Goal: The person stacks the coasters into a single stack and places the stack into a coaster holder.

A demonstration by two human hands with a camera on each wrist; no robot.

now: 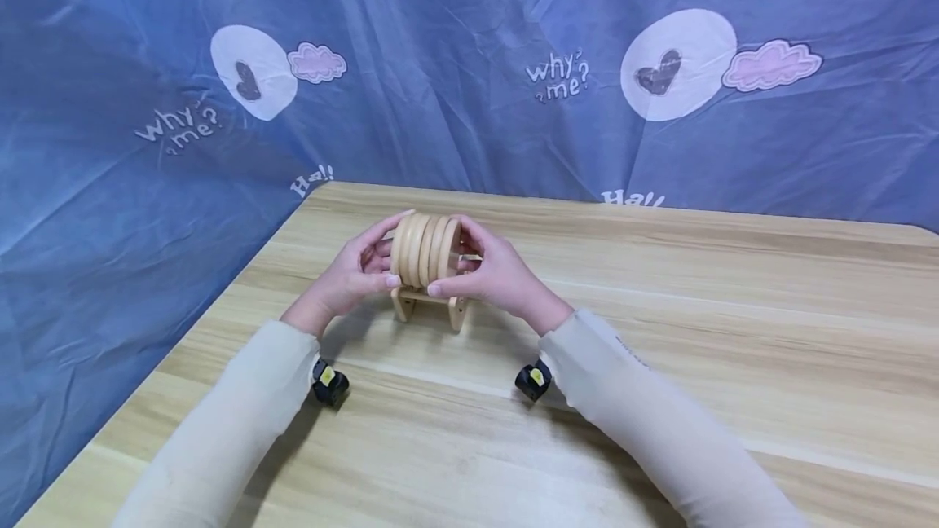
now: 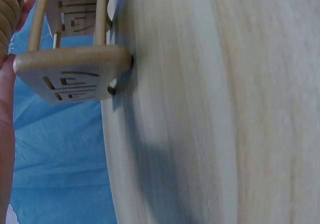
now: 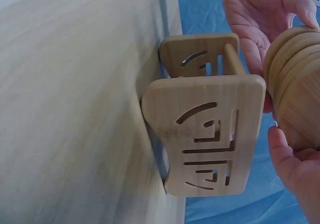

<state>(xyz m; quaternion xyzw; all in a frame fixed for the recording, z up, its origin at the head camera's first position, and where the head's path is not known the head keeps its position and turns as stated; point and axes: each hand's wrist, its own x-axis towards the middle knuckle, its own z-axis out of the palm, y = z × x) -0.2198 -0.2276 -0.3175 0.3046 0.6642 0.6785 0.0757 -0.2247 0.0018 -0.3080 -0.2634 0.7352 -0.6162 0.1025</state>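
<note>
Several round wooden coasters (image 1: 424, 249) stand on edge, pressed together in a row between my two hands. My left hand (image 1: 345, 274) grips the left end, thumb at the near lower edge and fingers behind. On the right end my right hand (image 1: 502, 274) holds likewise, its thumb low on the near edge. Directly beneath is a wooden coaster stand (image 1: 458, 314) with slotted end panels joined by rods. In the right wrist view the coasters (image 3: 305, 99) sit just above the stand's (image 3: 200, 134) top edge. The left wrist view shows only part of the stand (image 2: 40, 77).
The stand rests on a wood-grain table (image 1: 455, 446). A blue printed cloth (image 1: 455, 104) hangs behind the table and along its left side. Small black wrist cameras (image 1: 332, 387) sit below both cuffs, close over the tabletop.
</note>
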